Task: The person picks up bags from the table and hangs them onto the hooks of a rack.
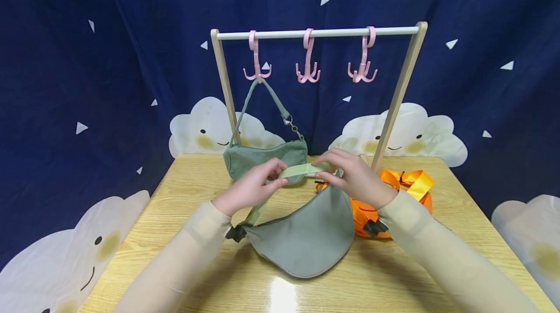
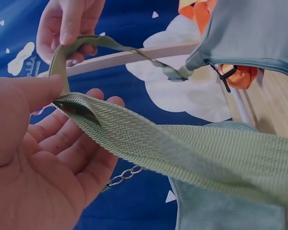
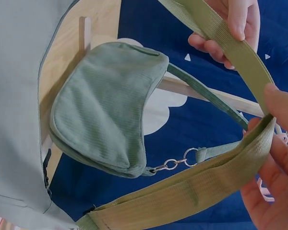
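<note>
A grey crescent-shaped shoulder bag (image 1: 306, 235) hangs from its light green webbing strap (image 1: 299, 170) just above the table. My left hand (image 1: 255, 184) pinches the strap between thumb and fingers. To its right, my right hand (image 1: 350, 174) pinches the same strap, so a short stretch runs level between the two hands. In the left wrist view the strap (image 2: 182, 148) is partly folded on itself at the thumb. Behind the hands, a green corduroy handbag (image 3: 105, 105) hangs by its strap from the left pink hook (image 1: 258, 62).
A rack with a white bar (image 1: 280, 35) and wooden posts (image 1: 400, 94) stands at the back. Its middle hook (image 1: 308, 62) and right hook (image 1: 363, 62) are pink too. An orange bag (image 1: 372, 218) lies on the wooden table (image 1: 175, 240) to the right.
</note>
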### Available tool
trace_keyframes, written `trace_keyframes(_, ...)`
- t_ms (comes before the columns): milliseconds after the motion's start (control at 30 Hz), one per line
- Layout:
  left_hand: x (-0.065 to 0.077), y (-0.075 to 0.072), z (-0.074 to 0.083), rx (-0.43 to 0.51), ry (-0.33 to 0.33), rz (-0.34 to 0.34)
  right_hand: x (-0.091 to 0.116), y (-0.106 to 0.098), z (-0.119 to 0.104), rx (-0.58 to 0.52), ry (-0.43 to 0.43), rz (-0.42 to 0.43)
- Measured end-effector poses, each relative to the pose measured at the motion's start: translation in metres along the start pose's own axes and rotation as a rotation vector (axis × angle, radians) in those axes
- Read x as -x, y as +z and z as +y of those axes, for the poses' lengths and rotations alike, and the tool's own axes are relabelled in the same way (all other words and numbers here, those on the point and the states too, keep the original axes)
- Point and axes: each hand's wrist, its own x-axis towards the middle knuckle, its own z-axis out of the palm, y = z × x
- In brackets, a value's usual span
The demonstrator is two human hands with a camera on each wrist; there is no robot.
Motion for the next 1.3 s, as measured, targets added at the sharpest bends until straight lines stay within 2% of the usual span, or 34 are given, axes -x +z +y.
trace_keyframes(200, -0.002, -0.006, 0.001, 0.036, -0.026, 0.004, 0.000, -0.001, 0.005, 0.015, 0.034, 0.007)
trace_keyframes(567, -0.007, -0.010, 0.003, -0.037, -0.025, 0.062, -0.002, -0.007, 0.013, 0.043, 0.039, 0.019)
trace_keyframes(967, -0.015, -0.019, 0.009, 0.026, -0.039, 0.117, -0.008, -0.014, 0.016, 0.053, 0.052, -0.001)
trace_keyframes(1300, -0.023, -0.023, 0.013, 0.033, -0.006, 0.214, -0.018, -0.021, 0.018, 0.100, 0.037, 0.041)
